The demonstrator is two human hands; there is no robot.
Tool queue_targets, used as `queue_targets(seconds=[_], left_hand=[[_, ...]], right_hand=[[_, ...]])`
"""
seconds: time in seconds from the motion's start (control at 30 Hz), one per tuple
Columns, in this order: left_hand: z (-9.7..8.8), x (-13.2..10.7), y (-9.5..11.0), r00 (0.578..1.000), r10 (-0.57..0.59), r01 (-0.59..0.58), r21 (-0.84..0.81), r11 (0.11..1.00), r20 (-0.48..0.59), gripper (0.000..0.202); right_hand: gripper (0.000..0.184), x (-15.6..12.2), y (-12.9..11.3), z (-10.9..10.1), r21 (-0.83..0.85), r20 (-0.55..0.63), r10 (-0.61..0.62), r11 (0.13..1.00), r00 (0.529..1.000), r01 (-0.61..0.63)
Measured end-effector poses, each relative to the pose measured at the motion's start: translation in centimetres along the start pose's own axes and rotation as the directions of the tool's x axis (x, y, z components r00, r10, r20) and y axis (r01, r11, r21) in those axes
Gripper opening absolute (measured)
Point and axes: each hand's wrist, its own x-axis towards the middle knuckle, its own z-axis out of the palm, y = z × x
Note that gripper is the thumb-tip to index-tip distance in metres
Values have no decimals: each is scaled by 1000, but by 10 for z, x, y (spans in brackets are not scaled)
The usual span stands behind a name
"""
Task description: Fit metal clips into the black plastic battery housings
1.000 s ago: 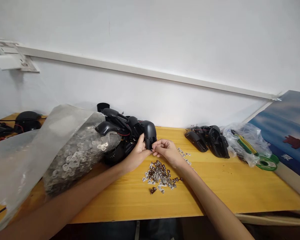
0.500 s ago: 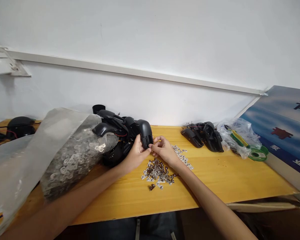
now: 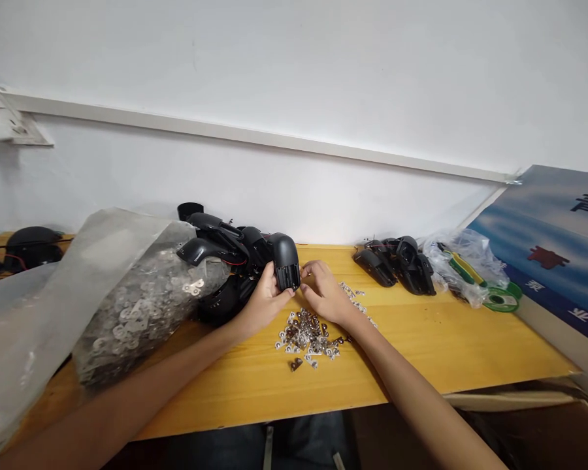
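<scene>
The left hand grasps a black shell; the right hand curls beside it, whether gripping anything I cannot tell. The poster at right bears "业".

The left hand and right hand were bare, with slim fingers. Both forearms were bare too as far as they showed, slender, smooth in outline and narrowing towards the wrists. Dark, bluish-grey clothing showed below, its details lost in shadow.
</scene>
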Motion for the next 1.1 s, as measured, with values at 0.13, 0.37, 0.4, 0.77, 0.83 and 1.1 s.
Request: queue_targets(seconds=[0.13,0.37,0.4,0.77,0.83,1.1], left_hand=[[-1,0,-3,1000,-4,4,-3,1000,-6,53],[0,0,-8,1000,12,-11,44,999,-16,53],[0,0,-8,1000,7,-6,47,999,-21,54],[2,0,6,995,-98,98,-1,995,32,62],[2,1,5,995,-89,89,-1,996,35,61],[0,1,0,996,-83,83,5,997,40,60]], right_hand=[[6,0,1,1,-15,18,18,1000,1000,-17],[6,1,-2,4,67,94,40,997,995,-47],[7,1,-3,4,67,96,39,997,995,-46],[8,0,-4,7,-6,99,-4,1000,995,4],[9,0,-4,8,-11,101,0,1000,995,1],[9,0,0,7,-13,118,-3,1000,993,4]])
